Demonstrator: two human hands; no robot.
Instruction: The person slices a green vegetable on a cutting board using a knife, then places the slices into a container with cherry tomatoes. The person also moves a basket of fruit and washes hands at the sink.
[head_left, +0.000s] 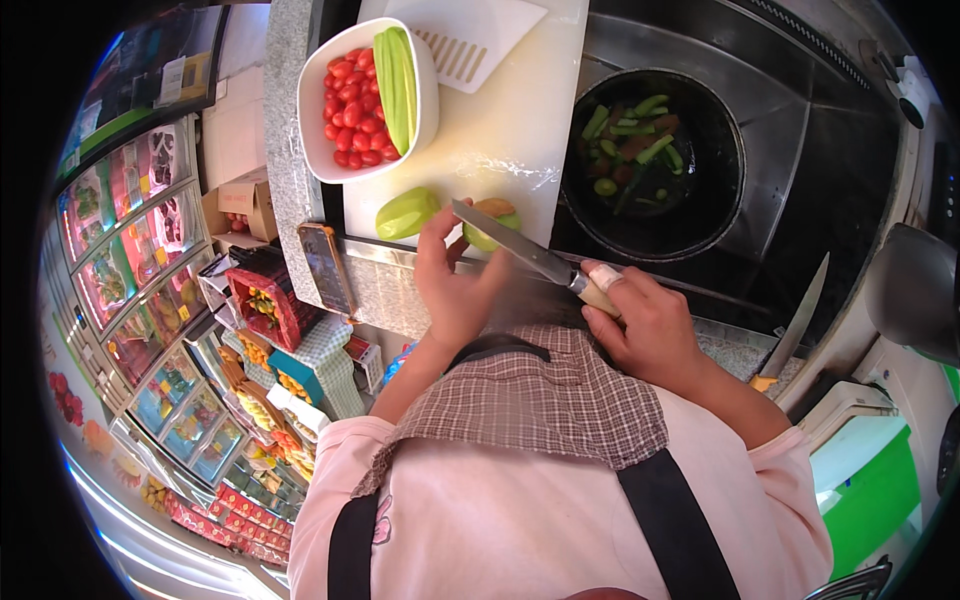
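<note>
A partly peeled green fruit (484, 234) with a brown patch is between the thumb and fingers of my left hand (457, 274), at the near edge of the cutting board (495, 142). My right hand (645, 315), a white wrap on one finger, grips a knife (525, 251) by its pale handle. The blade points up and left and passes over the fruit, hiding part of it; contact cannot be made out. Left of it lies a peeled green fruit (407, 213). Beyond stands a white square tub (429, 112) with red cherry tomatoes (352, 112) and long green slices (395, 90).
Right of the board, a round black basin (739, 157) holds green and brown scraps. A second knife (799, 322) lies at the right, blade pointing away. A phone (328, 266) rests on the stone counter's left. A white slotted plastic piece (480, 45) lies behind the tub.
</note>
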